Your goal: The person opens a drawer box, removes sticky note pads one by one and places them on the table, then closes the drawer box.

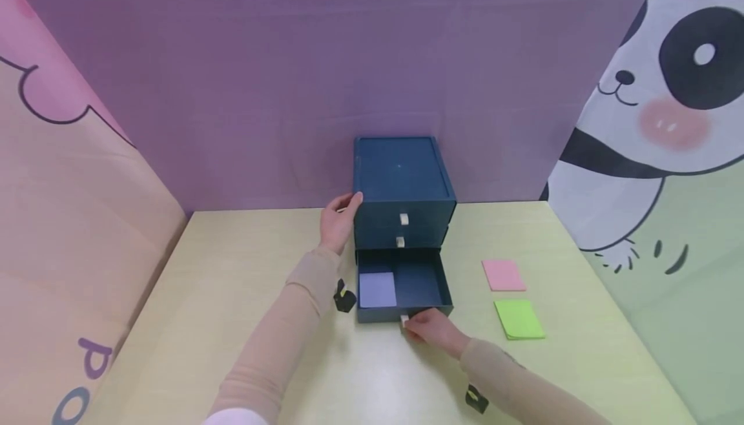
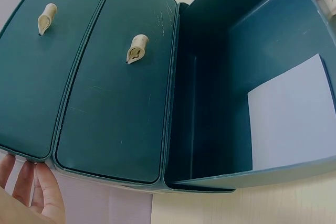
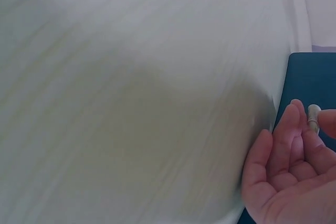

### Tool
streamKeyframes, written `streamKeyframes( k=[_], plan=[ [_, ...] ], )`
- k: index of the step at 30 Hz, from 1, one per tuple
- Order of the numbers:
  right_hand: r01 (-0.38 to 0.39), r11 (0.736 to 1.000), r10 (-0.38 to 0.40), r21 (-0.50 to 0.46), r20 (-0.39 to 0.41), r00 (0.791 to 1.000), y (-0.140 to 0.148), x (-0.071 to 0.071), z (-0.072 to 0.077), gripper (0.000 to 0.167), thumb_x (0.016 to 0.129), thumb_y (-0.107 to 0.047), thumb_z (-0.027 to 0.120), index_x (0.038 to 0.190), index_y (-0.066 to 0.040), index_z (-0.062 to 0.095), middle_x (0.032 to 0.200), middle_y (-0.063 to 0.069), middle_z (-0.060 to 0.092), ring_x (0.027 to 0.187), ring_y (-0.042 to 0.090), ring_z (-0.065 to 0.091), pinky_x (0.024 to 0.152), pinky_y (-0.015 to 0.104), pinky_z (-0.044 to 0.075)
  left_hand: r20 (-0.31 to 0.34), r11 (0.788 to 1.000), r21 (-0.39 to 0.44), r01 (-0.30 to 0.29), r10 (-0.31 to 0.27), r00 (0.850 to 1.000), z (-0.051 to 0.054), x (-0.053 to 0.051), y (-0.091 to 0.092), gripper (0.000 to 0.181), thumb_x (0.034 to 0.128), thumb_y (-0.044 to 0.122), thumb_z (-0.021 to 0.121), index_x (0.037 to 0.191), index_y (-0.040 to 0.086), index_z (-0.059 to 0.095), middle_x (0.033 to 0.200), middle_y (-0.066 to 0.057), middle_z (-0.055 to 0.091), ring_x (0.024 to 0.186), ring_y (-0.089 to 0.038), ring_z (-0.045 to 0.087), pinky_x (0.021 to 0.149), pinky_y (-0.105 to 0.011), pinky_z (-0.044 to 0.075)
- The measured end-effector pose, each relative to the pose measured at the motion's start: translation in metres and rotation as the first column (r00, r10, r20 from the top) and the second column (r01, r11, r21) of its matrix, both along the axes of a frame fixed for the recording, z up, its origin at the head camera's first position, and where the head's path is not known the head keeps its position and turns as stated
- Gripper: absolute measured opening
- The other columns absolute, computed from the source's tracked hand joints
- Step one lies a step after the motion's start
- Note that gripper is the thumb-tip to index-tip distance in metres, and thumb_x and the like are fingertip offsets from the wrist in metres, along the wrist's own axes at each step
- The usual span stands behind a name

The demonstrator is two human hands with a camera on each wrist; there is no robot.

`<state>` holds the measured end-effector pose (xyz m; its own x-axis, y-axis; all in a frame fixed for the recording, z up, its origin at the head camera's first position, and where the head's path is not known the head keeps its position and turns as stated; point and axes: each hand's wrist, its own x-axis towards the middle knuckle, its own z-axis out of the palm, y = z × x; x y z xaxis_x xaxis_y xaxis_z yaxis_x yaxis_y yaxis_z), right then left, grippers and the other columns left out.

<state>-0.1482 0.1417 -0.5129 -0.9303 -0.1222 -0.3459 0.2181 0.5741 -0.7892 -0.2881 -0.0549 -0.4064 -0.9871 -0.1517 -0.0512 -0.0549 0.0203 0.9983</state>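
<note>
A dark blue drawer cabinet (image 1: 401, 170) stands at the back of the table, its bottom drawer (image 1: 421, 279) pulled out. Inside that drawer, at the left, lies a lavender sticky note pad (image 1: 378, 290), which looks pale in the left wrist view. My left hand (image 1: 338, 221) touches the cabinet's upper left side, its fingertips (image 2: 44, 169) against the edge. At the drawer's front, my right hand (image 1: 436, 331) pinches the small white pull tab (image 3: 313, 115) between thumb and finger. Two closed drawers above have similar tabs (image 2: 137, 48).
To the cabinet's right, a pink sticky note pad (image 1: 504, 275) and a green sticky note pad (image 1: 519, 319) lie on the pale table (image 1: 232, 296). A purple cloth wall (image 1: 261, 89) rises behind. Printed panels, one with a panda (image 1: 668, 89), flank the table.
</note>
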Motion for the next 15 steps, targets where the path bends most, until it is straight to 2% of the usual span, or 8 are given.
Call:
streamKeyframes(
  k=[8, 15],
  plan=[
    [-0.029, 0.999, 0.028, -0.015, -0.009, 1.000, 0.004, 0.007, -0.002, 0.026, 0.090, -0.019, 0.061, 0.079, 0.003, 0.069, 0.066, 0.000, 0.059, 0.061, 0.011, 0.048, 0.056, 0.025, 0.043, -0.008, 1.000, -0.003, 0.006, -0.006, 1.000, -0.001, 0.000, 0.000, 0.048, 0.0888, 0.039, 0.064, 0.125, 0.008, 0.060, 0.123, -0.010, 0.059, 0.109, -0.025, 0.054, 0.098, -0.040, 0.047],
    [-0.023, 1.000, 0.023, -0.021, 0.010, 1.000, 0.005, 0.012, -0.001, 0.025, 0.090, -0.020, 0.061, 0.081, 0.002, 0.069, 0.067, 0.000, 0.061, 0.061, 0.011, 0.049, 0.057, 0.024, 0.044, -0.012, 1.000, -0.004, -0.003, 0.003, 1.000, -0.002, 0.000, 0.000, 0.049, 0.0888, 0.039, 0.064, 0.126, 0.007, 0.060, 0.123, -0.011, 0.059, 0.110, -0.026, 0.054, 0.098, -0.040, 0.046]
  ],
)
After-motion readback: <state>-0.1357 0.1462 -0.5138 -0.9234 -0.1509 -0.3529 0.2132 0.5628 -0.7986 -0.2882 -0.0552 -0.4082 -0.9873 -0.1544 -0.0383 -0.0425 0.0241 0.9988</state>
